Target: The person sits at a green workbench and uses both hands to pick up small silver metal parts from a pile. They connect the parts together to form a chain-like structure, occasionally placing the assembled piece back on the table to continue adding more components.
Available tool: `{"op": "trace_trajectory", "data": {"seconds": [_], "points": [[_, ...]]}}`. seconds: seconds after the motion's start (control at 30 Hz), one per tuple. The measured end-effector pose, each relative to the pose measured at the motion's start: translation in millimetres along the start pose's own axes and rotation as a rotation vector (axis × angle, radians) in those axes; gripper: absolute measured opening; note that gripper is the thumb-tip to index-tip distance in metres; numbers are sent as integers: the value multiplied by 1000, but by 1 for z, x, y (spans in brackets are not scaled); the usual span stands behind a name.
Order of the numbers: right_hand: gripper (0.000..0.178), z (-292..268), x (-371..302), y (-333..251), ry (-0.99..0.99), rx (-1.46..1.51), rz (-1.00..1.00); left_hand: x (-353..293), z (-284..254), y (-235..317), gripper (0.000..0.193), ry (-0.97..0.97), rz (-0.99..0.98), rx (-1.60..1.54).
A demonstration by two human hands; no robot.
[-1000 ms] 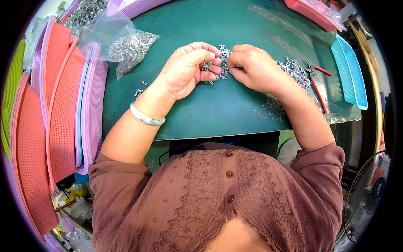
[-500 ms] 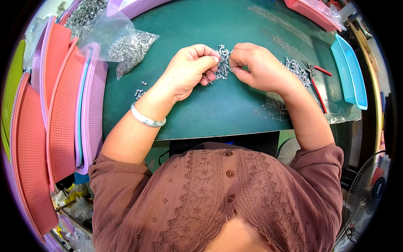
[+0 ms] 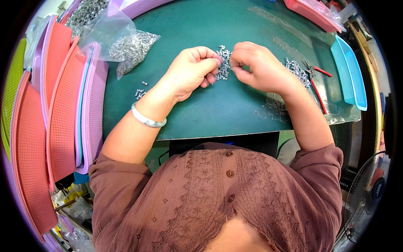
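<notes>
Between my hands lies a heap of small silvery metal parts on the green tabletop. My left hand is closed at its left edge, thumb and index finger pinched together and the other fingers curled. Opposite it, my right hand is also in a pinch over the heap's right side, knuckles up. Whatever either pinch holds is too small or too hidden to name. A second pile of metal parts lies beyond my right wrist, next to red-handled pliers. Several loose parts rest by my left wrist.
Stacked perforated baskets in coral and purple crowd the left side. A clear bag of metal parts lies at the back left of the green table. A light-blue basket stands at the right edge, a fan below it.
My left fingertips have shifted slightly right and down, toward the heap. My right hand stays almost in place, still pinched.
</notes>
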State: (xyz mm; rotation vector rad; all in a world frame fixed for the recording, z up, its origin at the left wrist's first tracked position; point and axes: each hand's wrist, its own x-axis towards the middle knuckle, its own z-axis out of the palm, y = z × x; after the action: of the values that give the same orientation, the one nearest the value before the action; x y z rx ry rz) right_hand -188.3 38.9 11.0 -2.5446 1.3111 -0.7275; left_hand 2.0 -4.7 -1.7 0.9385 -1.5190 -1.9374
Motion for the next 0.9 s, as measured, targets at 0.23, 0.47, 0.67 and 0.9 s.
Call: {"op": "trace_trajectory", "data": {"seconds": [0.23,0.47,0.67,0.9], "points": [[9,0,2,0,93,108,-124,-2,3,4,10,-37,-59,42],[7,-2,2,-1,86,163,-49,-2,3,3,12,-4,-48,46],[11,-3,0,1,27,349,73,-3,2,3,13,-6,-46,-30],[15,-2,0,1,-26,607,272,-1,-2,0,12,-61,-42,-123]]}}
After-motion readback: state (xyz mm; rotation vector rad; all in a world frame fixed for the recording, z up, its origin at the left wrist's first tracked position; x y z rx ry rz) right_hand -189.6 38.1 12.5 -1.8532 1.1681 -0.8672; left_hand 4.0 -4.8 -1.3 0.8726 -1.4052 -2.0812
